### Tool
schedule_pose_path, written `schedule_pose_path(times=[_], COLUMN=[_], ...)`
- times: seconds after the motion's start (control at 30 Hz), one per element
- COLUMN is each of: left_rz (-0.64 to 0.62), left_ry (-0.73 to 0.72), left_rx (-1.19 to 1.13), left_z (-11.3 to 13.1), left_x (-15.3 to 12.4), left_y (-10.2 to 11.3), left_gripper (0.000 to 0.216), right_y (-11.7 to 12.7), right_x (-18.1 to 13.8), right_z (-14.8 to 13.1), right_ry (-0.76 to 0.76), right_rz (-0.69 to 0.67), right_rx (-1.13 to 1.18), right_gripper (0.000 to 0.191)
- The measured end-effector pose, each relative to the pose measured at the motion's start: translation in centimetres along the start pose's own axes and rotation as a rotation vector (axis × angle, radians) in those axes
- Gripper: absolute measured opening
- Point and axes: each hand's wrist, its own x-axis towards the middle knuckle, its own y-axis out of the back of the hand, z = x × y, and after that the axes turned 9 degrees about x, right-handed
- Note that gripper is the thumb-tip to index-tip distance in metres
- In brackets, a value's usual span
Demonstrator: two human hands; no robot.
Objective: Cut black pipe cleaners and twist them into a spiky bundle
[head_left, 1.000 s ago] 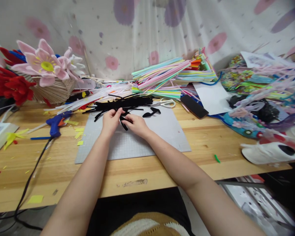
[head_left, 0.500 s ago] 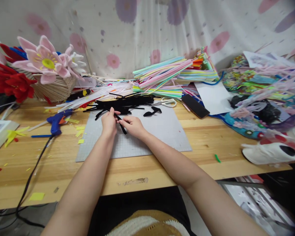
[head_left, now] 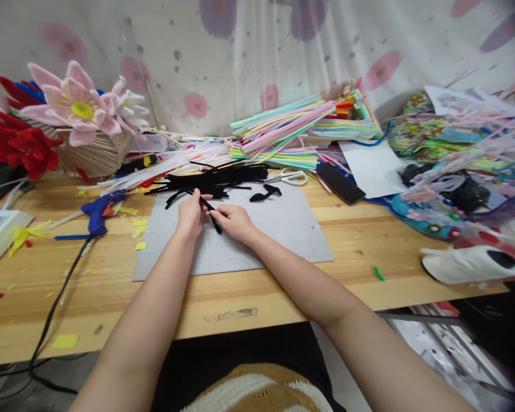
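Observation:
Between my hands runs a black pipe cleaner (head_left: 216, 226), slanting down to the right over the grey cutting mat (head_left: 257, 243). My left hand (head_left: 190, 214) pinches its upper part, and my right hand (head_left: 234, 220) grips it lower down, thumb and fingers pressed together. Just beyond my fingers lies a pile of black pipe cleaners (head_left: 217, 178). To the right of my right hand, a shaped black piece (head_left: 266, 193) with a wide rounded end rests on the mat. Scissors (head_left: 289, 178) with pale handles lie behind that piece.
A blue glue gun (head_left: 98, 212) with its cord is on the left, near yellow scraps. Pink and red fuzzy flowers (head_left: 79, 106) stand behind it. Bundles of pastel pipe cleaners (head_left: 283, 129) fill the back. A dark phone (head_left: 340, 183) and a white roll (head_left: 467, 265) are on the right.
Both hands keep almost the same place and hold on the black pipe cleaner. Its lower end tilts very slightly differently; the whole view has shifted a little.

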Motion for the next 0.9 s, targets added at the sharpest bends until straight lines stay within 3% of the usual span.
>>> schedule_pose_path(times=[0.1, 0.2, 0.4, 0.53, 0.63, 0.8, 0.9], left_rz=[-0.192, -0.284, -0.238, -0.285, -0.295, -0.289, -0.331], left_ry=[-0.035, -0.099, -0.175, -0.129, -0.086, -0.127, -0.133], left_rx=[0.176, 0.303, 0.327, 0.309, 0.242, 0.190, 0.176], left_z=[0.0, -0.1, -0.7, -0.4, -0.3, -0.5, -0.7], left_x=[-0.2, -0.4, -0.2, -0.3, -0.5, -0.8, -0.8], left_y=[0.6, 1.2, 2.0, 2.2, 2.0, 1.7, 1.7], left_gripper=[0.032, 0.036, 0.037, 0.033, 0.032, 0.035, 0.038], right_y=[0.6, 0.9, 0.7, 1.2, 1.7, 2.1, 2.1], right_x=[0.1, 0.2, 0.1, 0.5, 0.8, 0.6, 0.5], right_z=[0.8, 0.9, 0.4, 0.5, 0.4, 0.1, 0.1], right_ry=[-0.057, -0.032, -0.086, -0.080, -0.156, -0.280, -0.307], right_rz=[0.022, 0.020, 0.009, -0.024, -0.073, -0.206, -0.218], right_rx=[0.003, 0.003, 0.163, 0.264, 0.372, 0.544, 0.552], right_gripper=[0.035, 0.034, 0.012, 0.011, 0.008, 0.013, 0.014])
